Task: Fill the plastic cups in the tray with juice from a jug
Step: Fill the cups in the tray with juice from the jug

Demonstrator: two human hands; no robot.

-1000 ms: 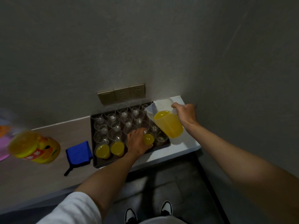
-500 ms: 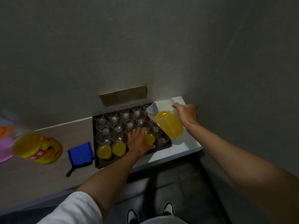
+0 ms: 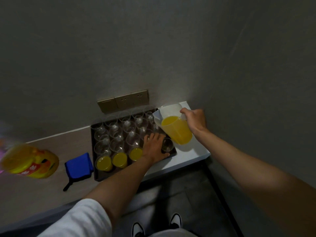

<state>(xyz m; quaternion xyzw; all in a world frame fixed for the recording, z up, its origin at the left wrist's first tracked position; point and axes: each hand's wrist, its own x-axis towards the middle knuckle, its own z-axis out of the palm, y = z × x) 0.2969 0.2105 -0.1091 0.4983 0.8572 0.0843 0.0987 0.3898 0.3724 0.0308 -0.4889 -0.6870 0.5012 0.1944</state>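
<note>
A dark tray [image 3: 93, 151] on the counter holds several clear plastic cups [image 3: 116, 130]. Three cups in the front row [image 3: 119, 159] hold orange juice. My left hand [image 3: 153, 146] lies over the front row right of them, thumb and fingers curled round the left side of a clear cup [image 3: 168, 145] at the tray's front right corner. My right hand [image 3: 194, 122] grips the handle of a translucent jug [image 3: 177, 132] half full of juice. The jug hangs slightly tilted above the tray's right edge, spout pointing left. No juice is flowing.
A large orange juice bottle [image 3: 30, 161] lies blurred at the far left. A blue cloth [image 3: 78, 165] rests beside the tray. Wall sockets [image 3: 123, 100] sit just behind the cups. The white counter end [image 3: 191, 156] stops at the right-hand wall; my shoes [image 3: 175, 223] show below.
My left hand has slid right along the front row, uncovering a third filled cup and covering the one it held before. The jug has stayed near the tray's right edge.
</note>
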